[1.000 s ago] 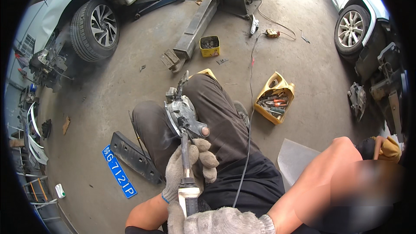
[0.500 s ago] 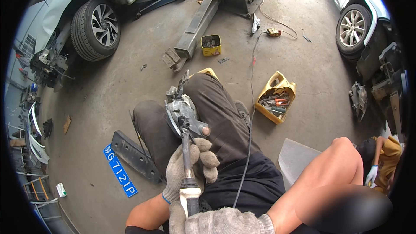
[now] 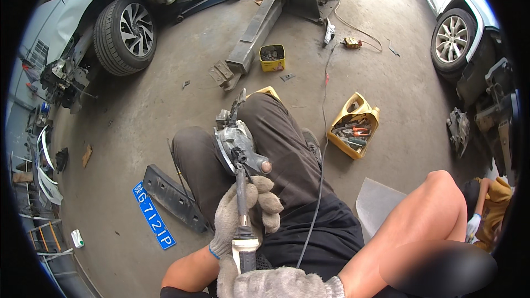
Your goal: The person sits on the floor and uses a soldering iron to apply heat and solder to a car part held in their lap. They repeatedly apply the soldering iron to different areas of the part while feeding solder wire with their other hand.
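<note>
Head view: little has changed from a second ago, the soldering iron [image 3: 241, 198] still points at the grey metal part [image 3: 236, 144] on my thighs. My left hand [image 3: 243, 215] grips the part's lower end. My right hand [image 3: 276, 282] holds the iron's handle, partly cut off at the lower edge. The tip contact is hard to make out.

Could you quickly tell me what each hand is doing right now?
Left hand: closed, steadying the grey metal car part.
Right hand: closed on the soldering iron's handle.
</note>
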Demonstrator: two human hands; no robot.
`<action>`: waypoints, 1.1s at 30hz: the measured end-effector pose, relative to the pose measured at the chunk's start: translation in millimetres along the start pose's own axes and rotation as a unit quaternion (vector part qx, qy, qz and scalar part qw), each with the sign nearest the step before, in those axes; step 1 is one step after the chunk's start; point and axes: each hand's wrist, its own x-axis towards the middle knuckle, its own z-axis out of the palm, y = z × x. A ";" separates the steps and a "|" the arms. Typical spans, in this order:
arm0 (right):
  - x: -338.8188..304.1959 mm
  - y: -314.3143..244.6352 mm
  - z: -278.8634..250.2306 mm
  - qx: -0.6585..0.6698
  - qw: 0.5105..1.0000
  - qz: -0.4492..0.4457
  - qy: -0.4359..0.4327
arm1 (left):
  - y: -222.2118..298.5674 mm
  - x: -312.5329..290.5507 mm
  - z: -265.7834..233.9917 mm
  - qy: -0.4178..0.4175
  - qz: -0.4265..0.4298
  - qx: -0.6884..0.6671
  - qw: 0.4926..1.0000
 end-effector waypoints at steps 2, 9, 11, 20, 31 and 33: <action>1.4 1.5 -3.7 0.015 1.000 0.005 -0.019 | -0.6 0.1 1.0 0.015 0.001 -0.004 1.000; 1.0 4.2 -10.5 -0.013 0.999 -0.009 -0.033 | 0.5 -1.8 -0.6 0.031 -0.010 -0.002 0.999; 1.8 7.6 -12.1 -0.034 0.999 -0.035 -0.020 | 0.2 -1.0 -0.1 0.032 -0.011 -0.003 0.999; 10.9 -2.4 -18.8 -0.089 0.993 -0.007 -0.081 | 0.6 -2.0 -0.4 0.028 -0.003 -0.022 0.999; 8.1 2.4 -22.6 -0.167 0.986 -0.011 -0.017 | 2.2 -2.8 -3.6 0.020 -0.009 0.052 0.998; 8.6 10.7 -30.4 -0.208 0.973 -0.097 0.022 | 1.5 -0.9 2.4 0.040 -0.006 0.016 0.999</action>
